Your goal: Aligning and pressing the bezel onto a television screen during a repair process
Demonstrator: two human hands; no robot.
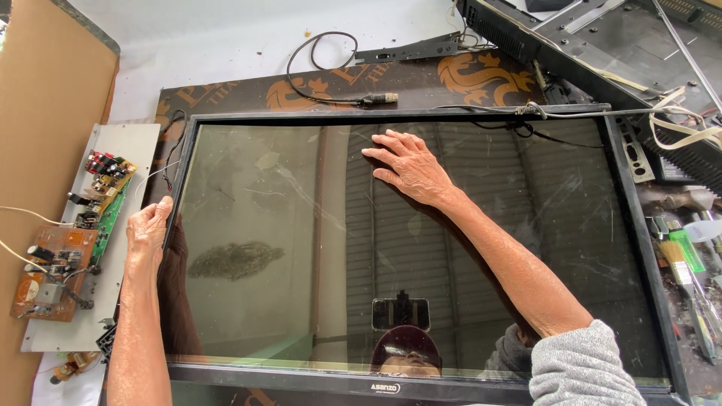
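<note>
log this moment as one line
left hand: grips left edge of black-framed flat screen panel | right hand: flat on glass

Circuit boards (64, 248) crowd the screen's (301, 248) left edge; tools (688, 278) its right

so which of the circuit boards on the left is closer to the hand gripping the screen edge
The green circuit board on the grey metal plate: it lies just beside the left hand on the screen frame. The brown circuit board sits further out, lower left.

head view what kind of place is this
Probably an electronics repair workbench, likely for televisions. A large flat screen panel lies face up under the left hand and right hand, bare circuit boards sit on a metal plate at the left, and a brush lies at the right.
</note>
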